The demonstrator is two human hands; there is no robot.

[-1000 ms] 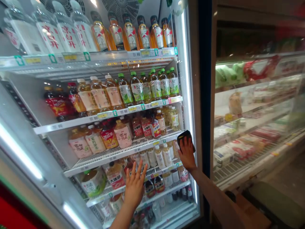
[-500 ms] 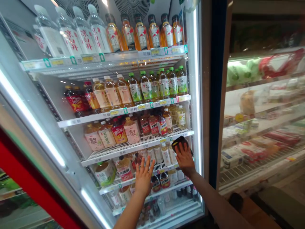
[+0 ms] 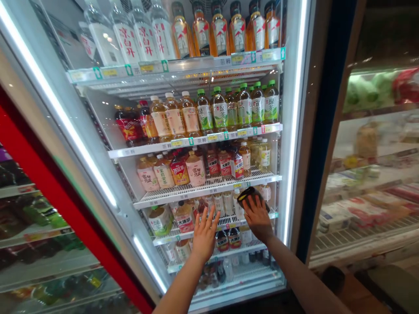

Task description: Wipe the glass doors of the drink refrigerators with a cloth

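My right hand (image 3: pixel 258 219) presses a dark cloth with a yellow patch (image 3: pixel 250 191) in front of the drinks cooler, apparently against its glass door. Fingers are bent over the cloth, and the palm is hidden. To its left, my left hand (image 3: pixel 205 232) is held up with the fingers spread and nothing in them. It seems to rest on the glass, but contact cannot be made out. Behind the hands, bottled teas (image 3: pixel 183 217) stand on a wire shelf (image 3: pixel 209 192) and those below it.
Upper shelves hold clear water bottles (image 3: pixel 126 39), amber bottles (image 3: pixel 219 32) and green-capped teas (image 3: pixel 244 107). Lit strips (image 3: pixel 296 109) run along the cooler's sides. A red frame (image 3: pixel 65 187) and more shelves lie left; an open chilled case (image 3: pixel 366 196) stands right.
The view has turned left, so the cooler sits farther right and higher. Against the shelves, my right hand and the cloth have slid left. My left hand has shifted only slightly.
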